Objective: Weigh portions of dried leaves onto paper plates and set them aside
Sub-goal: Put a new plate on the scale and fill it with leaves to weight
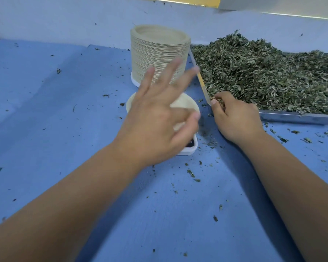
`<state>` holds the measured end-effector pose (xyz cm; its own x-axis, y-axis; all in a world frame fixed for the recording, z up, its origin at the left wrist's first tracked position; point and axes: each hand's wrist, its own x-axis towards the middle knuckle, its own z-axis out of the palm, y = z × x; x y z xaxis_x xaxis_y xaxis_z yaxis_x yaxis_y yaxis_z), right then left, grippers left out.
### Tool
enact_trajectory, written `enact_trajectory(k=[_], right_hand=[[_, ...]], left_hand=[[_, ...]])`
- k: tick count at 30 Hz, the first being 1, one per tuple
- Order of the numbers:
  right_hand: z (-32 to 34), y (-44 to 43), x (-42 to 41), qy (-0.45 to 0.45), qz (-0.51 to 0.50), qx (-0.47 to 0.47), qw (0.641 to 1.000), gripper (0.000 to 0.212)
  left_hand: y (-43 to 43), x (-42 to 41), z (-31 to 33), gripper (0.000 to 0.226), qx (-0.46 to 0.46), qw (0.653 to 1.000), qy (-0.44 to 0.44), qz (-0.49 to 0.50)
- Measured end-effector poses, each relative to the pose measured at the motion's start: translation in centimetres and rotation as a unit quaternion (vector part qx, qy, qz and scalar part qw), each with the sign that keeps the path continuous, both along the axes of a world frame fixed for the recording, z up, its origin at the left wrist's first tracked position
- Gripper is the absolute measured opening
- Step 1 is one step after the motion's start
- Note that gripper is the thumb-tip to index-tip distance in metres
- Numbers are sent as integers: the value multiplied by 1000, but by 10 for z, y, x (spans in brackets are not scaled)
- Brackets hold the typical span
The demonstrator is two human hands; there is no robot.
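A single paper plate [186, 104] lies on a small white scale [187, 149] at the table's middle, mostly hidden under my left hand [159, 118]. That hand hovers over the plate with fingers spread and blurred, holding nothing that I can see. A tall stack of paper plates [159, 52] stands just behind. To the right, a metal tray [292, 117] is heaped with dried green leaves [263, 72]. My right hand [235, 118] rests at the tray's near-left corner, fingers curled around a pinch of leaves.
The blue table cover [55, 110] is strewn with loose leaf crumbs, thickest near the tray and in front of the scale. A pale wall [64, 17] rises behind the table. A yellow strip [187, 0] runs along the top edge.
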<state>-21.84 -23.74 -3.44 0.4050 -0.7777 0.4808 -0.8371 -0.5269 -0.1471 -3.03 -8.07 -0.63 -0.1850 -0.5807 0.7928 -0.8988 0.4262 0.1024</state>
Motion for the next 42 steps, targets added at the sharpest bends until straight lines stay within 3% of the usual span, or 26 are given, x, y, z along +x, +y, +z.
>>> enact_trajectory(k=[2,4,8,16,23,32,38,42], right_hand=[[0,0,2,10,-3,-1,1000,40],[0,0,3,15,-6,-4,1000,39],[-2,0,3,16,-10,-14,1000,38],[6,0,8,20,-32,16,999,42],[32,-49,32,82,-43,224,970,87],[38,-69,46,108,-27,396,911,96],[48,-64,44,194,-2,309,931,107],[68,-69,37,184,14,286,940,107]], left_hand=[[0,12,0,36,47,984,174,14],[1,26,1,37,118,933,336,49],[1,49,0,35,163,867,466,67],[-14,62,-16,46,215,818,528,71],[-22,69,-27,49,218,789,572,56],[-25,71,-30,46,211,792,567,82],[-28,74,-32,45,219,782,578,84],[-30,75,-31,40,220,782,578,81]])
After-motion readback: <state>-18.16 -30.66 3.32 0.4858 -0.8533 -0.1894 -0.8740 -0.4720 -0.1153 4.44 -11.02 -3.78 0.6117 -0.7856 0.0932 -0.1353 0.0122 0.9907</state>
